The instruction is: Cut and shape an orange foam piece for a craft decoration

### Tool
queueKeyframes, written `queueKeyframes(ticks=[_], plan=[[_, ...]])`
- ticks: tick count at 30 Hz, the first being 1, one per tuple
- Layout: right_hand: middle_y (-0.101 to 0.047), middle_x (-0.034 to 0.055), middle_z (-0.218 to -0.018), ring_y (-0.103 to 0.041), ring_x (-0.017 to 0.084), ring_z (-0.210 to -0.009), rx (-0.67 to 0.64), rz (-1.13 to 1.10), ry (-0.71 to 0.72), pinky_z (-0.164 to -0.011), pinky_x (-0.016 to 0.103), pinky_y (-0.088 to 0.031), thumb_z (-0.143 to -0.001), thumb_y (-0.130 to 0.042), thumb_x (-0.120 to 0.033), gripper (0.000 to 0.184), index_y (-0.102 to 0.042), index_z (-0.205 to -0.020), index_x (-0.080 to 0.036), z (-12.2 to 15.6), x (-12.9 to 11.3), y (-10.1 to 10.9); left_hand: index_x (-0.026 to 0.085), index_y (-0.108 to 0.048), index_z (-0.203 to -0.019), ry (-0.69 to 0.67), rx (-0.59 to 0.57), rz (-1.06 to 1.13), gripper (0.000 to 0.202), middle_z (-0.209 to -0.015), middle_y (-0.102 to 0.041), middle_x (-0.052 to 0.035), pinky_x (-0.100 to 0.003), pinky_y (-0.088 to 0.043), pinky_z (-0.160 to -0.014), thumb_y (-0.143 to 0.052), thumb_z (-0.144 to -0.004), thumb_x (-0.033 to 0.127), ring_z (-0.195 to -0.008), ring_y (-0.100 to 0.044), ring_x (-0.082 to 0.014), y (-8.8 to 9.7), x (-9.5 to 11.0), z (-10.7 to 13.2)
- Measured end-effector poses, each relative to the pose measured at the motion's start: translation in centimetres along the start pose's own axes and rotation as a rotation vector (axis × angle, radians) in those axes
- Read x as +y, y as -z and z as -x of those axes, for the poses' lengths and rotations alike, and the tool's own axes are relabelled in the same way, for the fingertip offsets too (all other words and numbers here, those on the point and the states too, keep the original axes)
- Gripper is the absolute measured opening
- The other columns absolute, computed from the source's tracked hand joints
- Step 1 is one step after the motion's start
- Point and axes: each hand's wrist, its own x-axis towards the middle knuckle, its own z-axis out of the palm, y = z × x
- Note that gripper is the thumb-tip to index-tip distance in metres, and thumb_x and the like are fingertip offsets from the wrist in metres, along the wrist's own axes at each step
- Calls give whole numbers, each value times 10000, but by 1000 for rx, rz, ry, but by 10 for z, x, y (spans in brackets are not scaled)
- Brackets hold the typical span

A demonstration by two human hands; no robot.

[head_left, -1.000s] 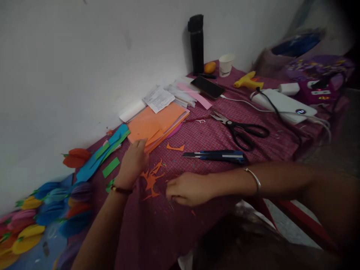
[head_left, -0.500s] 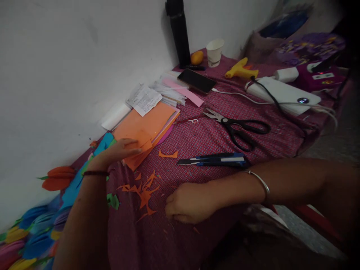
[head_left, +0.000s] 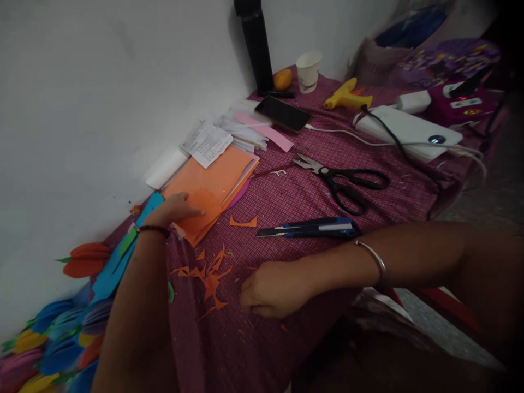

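Observation:
My left hand (head_left: 177,209) lies on the orange paper (head_left: 210,173) at the near end of a paper stack, its visible fingers spread against the sheet. A bracelet is on that wrist. Resting on the checked cloth, my right hand (head_left: 268,289) has its fingers curled in, and whatever is inside them is hidden. Beside it on the left is a pile of orange paper scraps (head_left: 210,281). Just beyond the right hand lies a blue utility knife (head_left: 311,228) with its blade showing. One curved orange offcut (head_left: 243,221) sits between the knife and the stack.
Black-handled scissors (head_left: 339,180) lie open past the knife. Farther back are a phone (head_left: 282,113), a paper cup (head_left: 308,72), a yellow glue gun (head_left: 347,95) and a white power bank (head_left: 409,131) with cables. Colourful paper petals (head_left: 57,355) fill the lower left.
My left hand has shifted slightly up and changed its finger pose on the orange paper; the loose orange piece at its fingertips now lies against the stack. My right hand stays put. The view shifts slightly.

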Motion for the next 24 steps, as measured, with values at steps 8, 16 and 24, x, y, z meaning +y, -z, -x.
queueKeyframes(ticks=[8,16,24], plan=[[-731,85,-977,-638,164,-804,79,9,45,-622,261,-407,-884,-534,-150,173,-690,-958,-139,0,2,-1,185,-615,-736,-35,36,531,322,-658,-623,6,-281,-482,-568,-690,-542,432,-659,-599,-195,-7,6,48],[-665,59,-957,-601,129,-835,728,-304,-65,-784,265,-473,-900,-462,-105,199,-586,-1053,-129,4,4,10,171,-654,-881,21,260,764,308,-778,-666,-10,-256,-465,-570,-704,-662,381,-650,-576,-153,-28,27,161],[-546,101,-1202,-536,190,-1125,921,-392,-99,-1015,404,-457,-723,-637,-94,637,-425,-1321,-139,-12,29,11,216,-671,-779,-146,461,378,153,-643,-619,14,-257,-409,-551,-561,-753,319,-575,-542,-147,-57,71,234]])
